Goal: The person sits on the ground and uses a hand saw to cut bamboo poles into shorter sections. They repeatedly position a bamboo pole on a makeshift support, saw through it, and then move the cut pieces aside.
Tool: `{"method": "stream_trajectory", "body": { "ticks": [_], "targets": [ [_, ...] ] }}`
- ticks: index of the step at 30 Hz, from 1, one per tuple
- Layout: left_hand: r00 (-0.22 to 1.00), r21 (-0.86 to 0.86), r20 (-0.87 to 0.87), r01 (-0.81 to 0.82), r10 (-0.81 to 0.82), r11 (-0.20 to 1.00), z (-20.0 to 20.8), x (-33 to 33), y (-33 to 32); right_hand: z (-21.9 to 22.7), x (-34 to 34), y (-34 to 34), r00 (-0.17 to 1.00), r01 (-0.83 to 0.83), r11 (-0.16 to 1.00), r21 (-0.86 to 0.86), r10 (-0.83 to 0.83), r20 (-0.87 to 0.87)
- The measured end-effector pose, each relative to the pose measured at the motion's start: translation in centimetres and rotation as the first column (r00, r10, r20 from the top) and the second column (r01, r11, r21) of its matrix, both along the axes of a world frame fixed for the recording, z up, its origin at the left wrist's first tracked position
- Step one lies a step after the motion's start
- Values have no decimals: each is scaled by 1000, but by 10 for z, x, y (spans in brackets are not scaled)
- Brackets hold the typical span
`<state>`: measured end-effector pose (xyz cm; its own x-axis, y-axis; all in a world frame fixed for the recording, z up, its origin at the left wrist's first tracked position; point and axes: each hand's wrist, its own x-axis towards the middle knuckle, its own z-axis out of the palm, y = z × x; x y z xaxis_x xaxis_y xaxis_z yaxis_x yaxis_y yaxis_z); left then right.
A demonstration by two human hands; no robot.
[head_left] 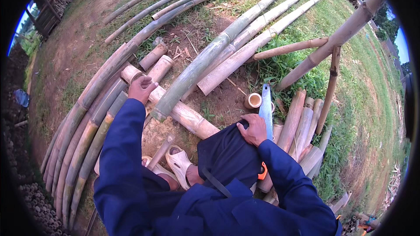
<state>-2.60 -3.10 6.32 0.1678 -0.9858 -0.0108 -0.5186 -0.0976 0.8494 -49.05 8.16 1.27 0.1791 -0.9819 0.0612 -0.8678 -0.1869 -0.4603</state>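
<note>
My left hand [141, 89] is at the near side of a thick pale bamboo log [190, 118], close to its far-left end. Its fingers are loosely bent and apart, with nothing visible in them; whether they touch the log cannot be told. My right hand [254, 130] lies on my dark-trousered knee, fingers spread. Beside it stands a handsaw with a toothed silver blade [265, 107] and an orange handle [262, 171], partly hidden by my leg and sleeve. A long green bamboo pole [205, 61] rests across the log.
Several long bamboo poles [94, 122] curve along the left. Short cut pieces [294, 120] are stacked at my right, near a small bamboo ring [253, 101]. A slanted bamboo post [332, 39] with braces rises at the right. A stick [161, 150] lies by my sandals [178, 162].
</note>
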Motion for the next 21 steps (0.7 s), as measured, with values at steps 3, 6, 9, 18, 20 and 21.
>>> {"method": "stream_trajectory", "body": {
  "ticks": [3,6,9,18,20,21],
  "targets": [
    [940,157,324,55,-104,986,-24,-52,-19,3,-3,-7,998,57,998,14,-57,14],
    [836,267,522,30,-171,963,-37,-91,-32,9,-1,-15,997,78,995,60,-79,23],
    [765,374,601,-15,-230,927,-39,-113,-43,7,-2,-16,996,77,996,54,-79,30],
    [769,363,597,-9,-226,932,-78,-107,-47,7,-1,-23,998,48,996,79,-45,-37],
    [778,365,581,15,-241,931,-71,-109,-44,7,-2,-22,997,51,993,110,-44,-63],
    [791,340,564,37,-235,940,-66,-113,-41,7,-6,-22,997,57,995,88,-51,-59]
  ]
}}
